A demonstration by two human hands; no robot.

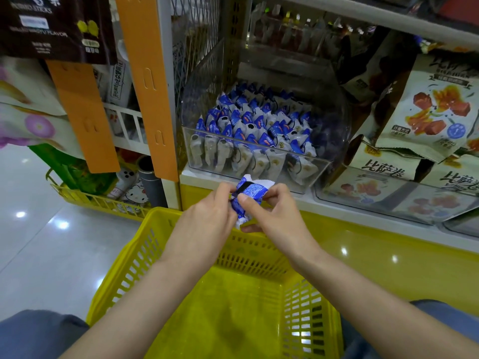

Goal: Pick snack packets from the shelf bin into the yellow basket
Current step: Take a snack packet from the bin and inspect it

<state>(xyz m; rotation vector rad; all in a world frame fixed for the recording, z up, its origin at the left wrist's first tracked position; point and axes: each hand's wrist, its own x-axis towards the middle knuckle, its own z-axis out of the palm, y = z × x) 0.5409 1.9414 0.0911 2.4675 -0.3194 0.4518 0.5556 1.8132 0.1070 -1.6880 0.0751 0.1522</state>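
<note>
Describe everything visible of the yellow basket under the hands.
The basket is bright yellow, plastic by its look, rectangular, with slotted walls and a plain rim. It stands upright between the person's knees, before the shelf. No packet lies in it. The left hand and right hand are above its far rim; contact is unclear.

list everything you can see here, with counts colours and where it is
shelf bin: one, clear, on the shelf
bin packets: many, blue and white, inside shelf bin
yellow basket: one, bottom centre, between the knees
held packets: a few, blue and white, above yellow basket's far rim
floor basket: one, yellow, far left
snack bags: several, cream, right of shelf bin
hanging strips: two, orange, left of shelf bin
left hand: pinches held packets
right hand: pinches held packets
</note>
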